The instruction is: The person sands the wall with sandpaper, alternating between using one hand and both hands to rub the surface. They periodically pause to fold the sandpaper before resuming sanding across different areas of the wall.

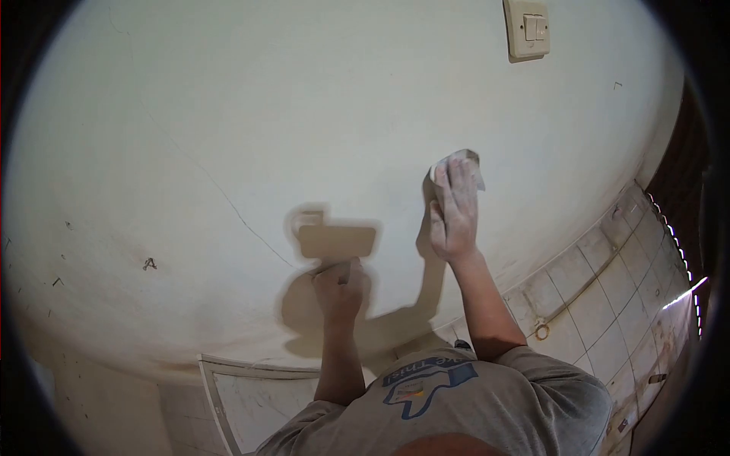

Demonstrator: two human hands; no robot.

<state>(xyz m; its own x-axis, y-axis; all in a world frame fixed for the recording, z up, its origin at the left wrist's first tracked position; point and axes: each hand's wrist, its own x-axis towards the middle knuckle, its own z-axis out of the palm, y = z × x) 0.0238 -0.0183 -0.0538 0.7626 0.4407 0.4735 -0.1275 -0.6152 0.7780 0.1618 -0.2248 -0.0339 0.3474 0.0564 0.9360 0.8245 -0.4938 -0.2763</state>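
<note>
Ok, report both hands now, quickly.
Left hand: curled closed, nothing visible in it.
Right hand: open, flat, pressing a pale, papery sheet against the smooth, off-white wall.

Pale cracked wall (342, 114) with switch (535, 29) and sheet (478, 175)

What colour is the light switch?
The switch is cream, best seen in the head view.

Wall (365, 114) free to pass mid & upper L; switch plate (528, 29) juts top R.
</note>
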